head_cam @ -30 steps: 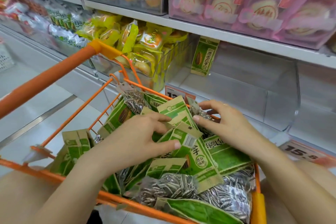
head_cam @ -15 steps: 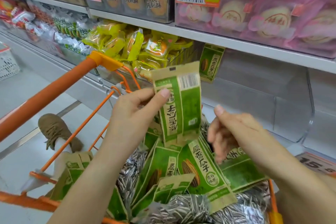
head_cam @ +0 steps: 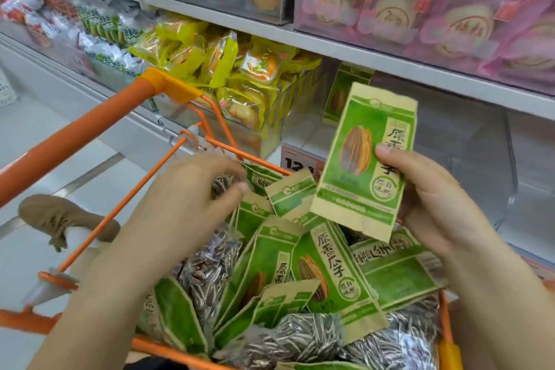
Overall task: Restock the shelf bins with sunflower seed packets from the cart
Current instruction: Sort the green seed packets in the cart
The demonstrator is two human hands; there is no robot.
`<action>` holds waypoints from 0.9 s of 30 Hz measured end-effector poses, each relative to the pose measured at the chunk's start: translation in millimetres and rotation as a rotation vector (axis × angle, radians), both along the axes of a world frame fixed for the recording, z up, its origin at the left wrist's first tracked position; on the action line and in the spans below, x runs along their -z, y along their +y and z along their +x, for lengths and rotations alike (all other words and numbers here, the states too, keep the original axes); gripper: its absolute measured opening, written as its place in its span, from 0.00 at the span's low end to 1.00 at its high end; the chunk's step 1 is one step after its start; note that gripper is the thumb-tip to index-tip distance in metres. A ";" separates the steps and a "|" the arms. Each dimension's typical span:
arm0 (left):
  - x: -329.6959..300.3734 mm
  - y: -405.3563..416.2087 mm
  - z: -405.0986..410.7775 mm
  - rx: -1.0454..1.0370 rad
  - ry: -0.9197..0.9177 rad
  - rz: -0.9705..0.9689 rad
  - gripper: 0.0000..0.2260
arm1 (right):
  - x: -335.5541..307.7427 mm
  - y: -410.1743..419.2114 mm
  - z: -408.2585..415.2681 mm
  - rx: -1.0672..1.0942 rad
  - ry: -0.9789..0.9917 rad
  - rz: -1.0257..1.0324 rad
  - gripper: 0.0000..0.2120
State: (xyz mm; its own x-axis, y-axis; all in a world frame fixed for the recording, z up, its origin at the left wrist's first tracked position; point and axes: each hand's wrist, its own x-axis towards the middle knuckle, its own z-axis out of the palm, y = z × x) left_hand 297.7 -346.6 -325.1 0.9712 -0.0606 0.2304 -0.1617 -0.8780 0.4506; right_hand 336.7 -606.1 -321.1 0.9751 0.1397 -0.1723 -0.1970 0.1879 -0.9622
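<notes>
**Meanwhile, one seed packet is held up above the cart**

Farthest left, a brown shoe (head_cam: 60, 218) is seen on the pale floor beyond the orange cart (head_cam: 90, 129), whose handle bar slants up to a yellow-orange corner piece. The left hand (head_cam: 183, 201) is lowered over the far side of the cart, its fingers loosely bent and its thumb close to a clear bag of striped seeds; whether anything is actually gripped cannot be told. Below and between the hands, the cart is filled with a heap of seed packets (head_cam: 300, 273), green and tan ones mixed with clear ones, lying at all angles. To the right, a single held packet (head_cam: 363, 162) is lifted clear of the heap, upright and slightly tilted, its printed front facing the camera. It is pinched by the right hand (head_cam: 426, 198), thumb on the front, fingers curled behind. Behind it, a clear shelf bin (head_cam: 468, 153) is seen, with one green packet (head_cam: 339, 99) standing at its left end.
</notes>
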 end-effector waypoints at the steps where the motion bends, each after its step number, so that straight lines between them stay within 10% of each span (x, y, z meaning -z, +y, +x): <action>1: 3.6 0.3 -1.7 0.030 0.062 0.088 0.17 | 0.6 -1.7 0.7 0.020 -0.035 -0.027 0.16; 4: 5.3 -13.5 -8.9 0.167 0.209 0.215 0.31 | 4.6 -1.3 -0.8 0.017 -0.128 -0.121 0.15; 9: 15.9 -32.2 -13.6 0.143 0.274 0.412 0.19 | 15.4 -2.4 1.2 0.027 -0.151 -0.150 0.21; 21: -3.2 -19.8 10.0 -0.157 -0.134 -0.774 0.12 | 16.0 -6.4 5.7 -0.005 -0.068 -0.127 0.17; 27: -16.9 -28.4 17.5 -0.169 -0.135 -1.072 0.08 | 9.0 2.0 7.2 -0.007 -0.173 -0.131 0.15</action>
State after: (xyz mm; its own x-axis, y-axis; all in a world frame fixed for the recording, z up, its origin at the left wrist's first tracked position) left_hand 315.2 -375.0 -308.2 0.9109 0.3667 0.1891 -0.1816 -0.0551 0.9818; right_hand 344.0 -604.1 -330.1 0.9908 0.1342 -0.0197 -0.0277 0.0578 -0.9979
